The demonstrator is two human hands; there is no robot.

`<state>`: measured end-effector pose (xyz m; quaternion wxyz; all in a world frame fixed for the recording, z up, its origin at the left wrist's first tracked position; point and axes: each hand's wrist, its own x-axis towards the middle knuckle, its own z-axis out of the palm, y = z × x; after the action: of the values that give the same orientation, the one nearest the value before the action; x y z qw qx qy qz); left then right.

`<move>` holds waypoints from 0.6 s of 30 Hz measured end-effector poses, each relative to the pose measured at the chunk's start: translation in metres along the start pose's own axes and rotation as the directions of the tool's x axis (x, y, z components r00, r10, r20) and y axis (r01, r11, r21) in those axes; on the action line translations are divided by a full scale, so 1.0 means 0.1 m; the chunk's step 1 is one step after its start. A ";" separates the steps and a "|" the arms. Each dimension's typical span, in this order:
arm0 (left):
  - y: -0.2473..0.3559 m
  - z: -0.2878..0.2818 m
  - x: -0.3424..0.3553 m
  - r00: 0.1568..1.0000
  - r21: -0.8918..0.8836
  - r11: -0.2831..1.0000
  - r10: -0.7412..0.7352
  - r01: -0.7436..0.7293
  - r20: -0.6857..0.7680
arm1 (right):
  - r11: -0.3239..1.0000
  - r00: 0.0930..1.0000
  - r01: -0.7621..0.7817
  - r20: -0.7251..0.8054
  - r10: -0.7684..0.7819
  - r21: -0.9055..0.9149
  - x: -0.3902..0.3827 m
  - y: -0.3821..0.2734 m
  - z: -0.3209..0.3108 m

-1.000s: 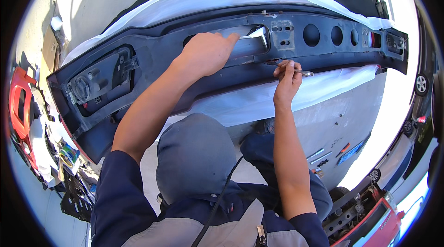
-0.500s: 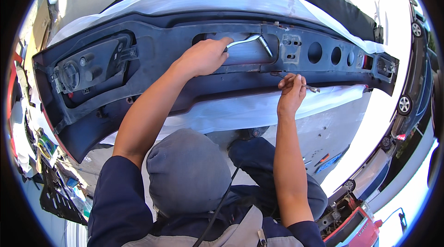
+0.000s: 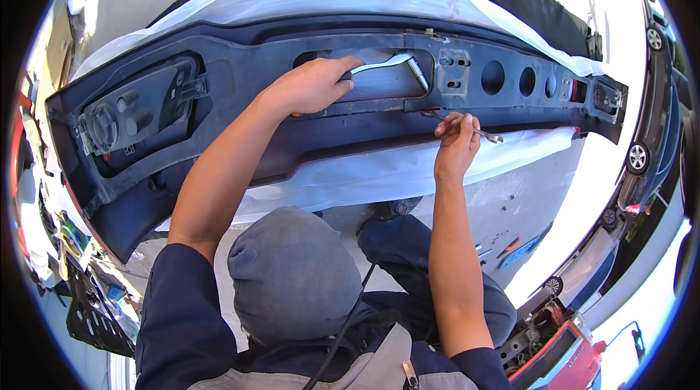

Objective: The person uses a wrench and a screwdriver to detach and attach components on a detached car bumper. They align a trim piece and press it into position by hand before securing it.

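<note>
Bumper [image 3: 350,128] lying on a white sheet [image 3: 408,171]
Left hand [image 3: 312,86] wrapped round the ratchet [image 3: 383,64], socket end over the long slot [image 3: 379,83]. Right hand [image 3: 457,138] pinching a wrench [image 3: 489,136] just below; can't really tell if its far end touches anything.

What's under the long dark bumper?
White sheeting shows along both long edges of the bumper. What lies beneath its middle, including whatever supports it, is covered.

the bumper [image 3: 244,69] is charcoal black, edged in dark maroon; the socket wrench [image 3: 383,64] is bright silver with a dark grip, the spanner [image 3: 489,137] silver too. white sheeting [image 3: 350,178], plain grey cap [image 3: 295,273], navy sleeves [image 3: 182,310].
</note>
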<state>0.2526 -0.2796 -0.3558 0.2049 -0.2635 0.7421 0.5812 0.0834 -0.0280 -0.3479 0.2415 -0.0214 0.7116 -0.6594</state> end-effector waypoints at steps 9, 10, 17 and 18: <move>0.06 0.03 0.13 0.978 0.304 0.934 0.206 -0.186 -0.034 | 1.000 1.000 0.001 0.020 -0.001 -0.011 0.03 0.01 -0.03; 0.07 0.04 0.14 0.980 0.322 0.930 0.198 -0.178 -0.029 | 1.000 1.000 0.005 0.016 -0.005 -0.013 0.02 0.01 -0.03; 0.03 0.06 0.25 0.972 0.395 0.896 0.234 -0.203 -0.031 | 1.000 1.000 0.002 0.004 -0.002 -0.025 0.01 0.00 0.02; 0.04 0.06 0.25 0.968 0.396 0.894 0.246 -0.209 -0.043 | 1.000 1.000 -0.006 -0.003 0.006 -0.029 0.01 0.00 0.02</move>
<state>0.2306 -0.2771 -0.3696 0.1492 -0.1553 0.8769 0.4296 0.0834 -0.0301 -0.3483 0.2419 -0.0218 0.7215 -0.6484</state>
